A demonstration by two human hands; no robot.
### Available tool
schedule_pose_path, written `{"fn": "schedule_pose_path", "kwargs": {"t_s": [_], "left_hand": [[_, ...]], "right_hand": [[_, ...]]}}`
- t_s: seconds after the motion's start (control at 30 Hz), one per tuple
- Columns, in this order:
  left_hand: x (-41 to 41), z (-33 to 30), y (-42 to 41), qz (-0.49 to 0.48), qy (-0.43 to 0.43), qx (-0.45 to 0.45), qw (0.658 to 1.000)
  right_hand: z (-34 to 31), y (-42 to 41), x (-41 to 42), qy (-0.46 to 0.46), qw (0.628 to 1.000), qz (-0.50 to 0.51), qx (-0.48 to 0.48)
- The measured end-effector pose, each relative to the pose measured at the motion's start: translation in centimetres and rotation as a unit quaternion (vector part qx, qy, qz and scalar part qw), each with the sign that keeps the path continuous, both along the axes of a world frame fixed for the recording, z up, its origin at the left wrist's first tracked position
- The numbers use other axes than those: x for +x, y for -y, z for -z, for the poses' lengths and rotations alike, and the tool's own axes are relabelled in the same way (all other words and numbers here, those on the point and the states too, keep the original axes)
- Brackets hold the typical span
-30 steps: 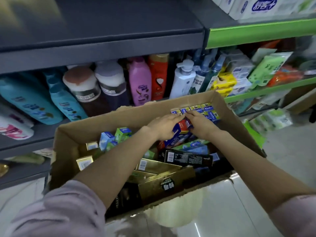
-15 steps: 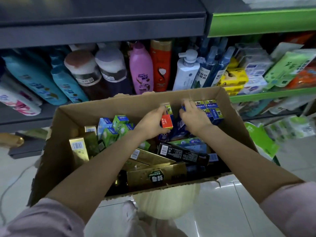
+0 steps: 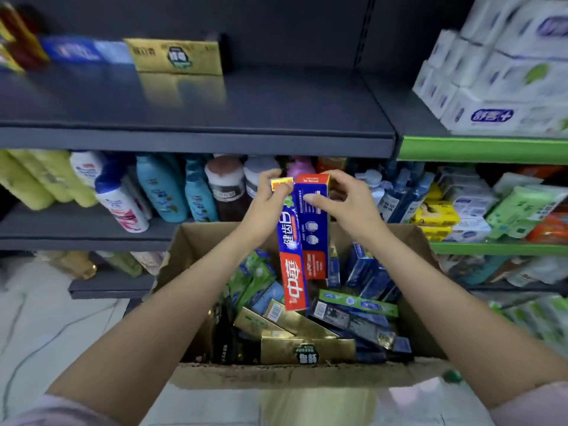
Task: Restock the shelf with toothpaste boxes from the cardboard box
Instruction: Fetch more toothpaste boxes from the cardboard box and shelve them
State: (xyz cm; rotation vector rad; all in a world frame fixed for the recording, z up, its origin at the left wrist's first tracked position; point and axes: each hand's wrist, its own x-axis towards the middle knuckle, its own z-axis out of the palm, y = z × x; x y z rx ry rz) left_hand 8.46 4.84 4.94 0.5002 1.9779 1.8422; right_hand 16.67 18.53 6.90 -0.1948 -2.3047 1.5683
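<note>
Two blue-and-red toothpaste boxes hang upright above the open cardboard box (image 3: 196, 241). My left hand (image 3: 269, 207) grips the top of the left toothpaste box (image 3: 292, 265). The fingers of my right hand (image 3: 347, 207) curl round the top of the right toothpaste box (image 3: 313, 229), thumb on its front. Below them the carton holds several green, blue, gold and black toothpaste boxes (image 3: 307, 348). The dark upper shelf (image 3: 246, 112) carries a gold toothpaste box (image 3: 178, 56) and a blue one (image 3: 83, 50) at its back left.
Shampoo and lotion bottles (image 3: 159, 186) fill the shelf behind the carton. White tissue packs (image 3: 507, 72) sit on the green-edged shelf at upper right, with wipes and packets (image 3: 522, 207) below. A pale tiled floor (image 3: 37, 333) lies at the left.
Both hands have lifted the two blue-and-red boxes up out of the carton, from among the other boxes to above its far rim. My view has tilted up, showing the dark upper shelf.
</note>
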Motion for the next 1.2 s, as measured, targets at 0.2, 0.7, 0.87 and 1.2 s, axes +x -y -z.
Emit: {"fn": "schedule_pose_path", "kwargs": {"t_s": [0.2,0.7,0.87,1.2], "left_hand": [[-2.1,-5.9,7.9,-0.019,-0.016,0.046,0.999],[-14.6,-12.6,33.7,-0.111,-0.071,0.003,0.991],[-17.9,-14.5,38.5,-0.122,-0.057,0.063,0.989],[-28.0,-18.0,42.0,-0.15,-0.053,0.096,0.983]], "right_hand": [[-4.9,7.5,-4.6,-0.042,0.999,-0.005,-0.014],[-11.0,31.8,-17.1,0.189,0.972,-0.129,0.049],[-13.1,36.3,-20.6,0.162,0.971,-0.165,-0.057],[-16.1,38.9,-31.0,0.101,0.949,-0.239,-0.179]]}}
